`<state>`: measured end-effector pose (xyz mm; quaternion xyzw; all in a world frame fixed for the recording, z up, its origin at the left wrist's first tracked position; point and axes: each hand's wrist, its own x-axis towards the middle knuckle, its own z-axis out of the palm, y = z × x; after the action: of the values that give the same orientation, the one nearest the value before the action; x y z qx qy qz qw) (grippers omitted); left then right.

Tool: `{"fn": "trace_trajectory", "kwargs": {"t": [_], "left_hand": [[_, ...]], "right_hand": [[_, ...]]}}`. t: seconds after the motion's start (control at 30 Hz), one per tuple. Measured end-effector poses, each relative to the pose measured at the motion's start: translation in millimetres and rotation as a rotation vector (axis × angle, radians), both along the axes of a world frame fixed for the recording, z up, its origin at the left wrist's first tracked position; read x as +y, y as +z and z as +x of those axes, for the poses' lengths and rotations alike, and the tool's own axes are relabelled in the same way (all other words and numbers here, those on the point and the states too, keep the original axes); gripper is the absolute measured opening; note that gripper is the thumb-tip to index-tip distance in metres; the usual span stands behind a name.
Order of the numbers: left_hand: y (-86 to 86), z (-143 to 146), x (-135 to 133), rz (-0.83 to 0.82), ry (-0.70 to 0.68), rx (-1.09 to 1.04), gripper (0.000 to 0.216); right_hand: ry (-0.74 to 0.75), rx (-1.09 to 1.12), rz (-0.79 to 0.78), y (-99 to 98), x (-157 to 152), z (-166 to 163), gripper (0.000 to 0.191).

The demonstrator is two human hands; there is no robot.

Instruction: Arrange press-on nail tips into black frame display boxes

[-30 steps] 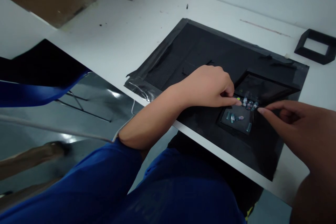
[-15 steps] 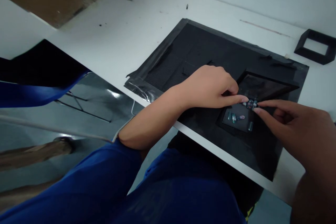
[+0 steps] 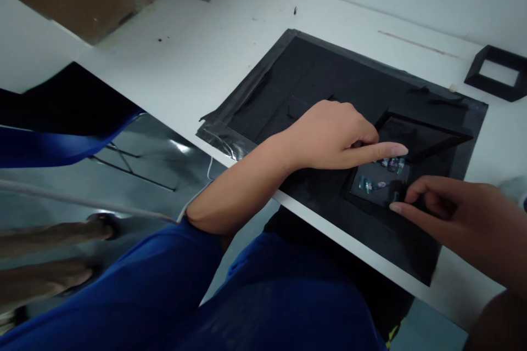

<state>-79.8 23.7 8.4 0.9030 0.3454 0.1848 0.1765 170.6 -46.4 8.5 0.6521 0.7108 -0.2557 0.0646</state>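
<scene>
Small glossy teal press-on nails (image 3: 394, 164), some with pale decorations, lie in a row in a shallow black case (image 3: 356, 195). Below them is a second group of nails (image 3: 369, 184), one of them pinkish. My left hand (image 3: 333, 134) lies across the case's left side. Its thumb stretches out just above the upper row, apart from the curled index finger; the other fingertips are hidden. At the case's lower right corner, my right hand (image 3: 448, 208) has thumb and index finger closed around a single teal nail (image 3: 396, 196).
Under the case lies a black mat (image 3: 321, 71), taped along its edges on a white table (image 3: 230, 27). A black rectangular frame (image 3: 496, 73) stands at the far right. A white cable (image 3: 209, 167) hangs at the table's front edge. Another person's legs (image 3: 45, 279) show at lower left.
My right hand has left the upper row and moved down to the single nail at the corner. My left thumb has slid right, over the upper row. The view has shifted slightly.
</scene>
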Motion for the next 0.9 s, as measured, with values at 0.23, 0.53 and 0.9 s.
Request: {"fn": "trace_trajectory", "kwargs": {"t": [0.23,0.53,0.9], "left_hand": [[0.4,0,0,-0.008,-0.009,-0.003,0.068],[0.1,1,-1,0.005,-0.068,0.002,0.067],[-4.6,2,-2,-0.001,-0.091,0.028,0.061]], "right_hand": [[0.006,0.059,0.086,-2.1,3,-2,0.054],[0.079,0.188,0.167,-8.5,4,-2,0.045],[0.091,0.244,0.263,-10.5,3,-10,0.035]]}}
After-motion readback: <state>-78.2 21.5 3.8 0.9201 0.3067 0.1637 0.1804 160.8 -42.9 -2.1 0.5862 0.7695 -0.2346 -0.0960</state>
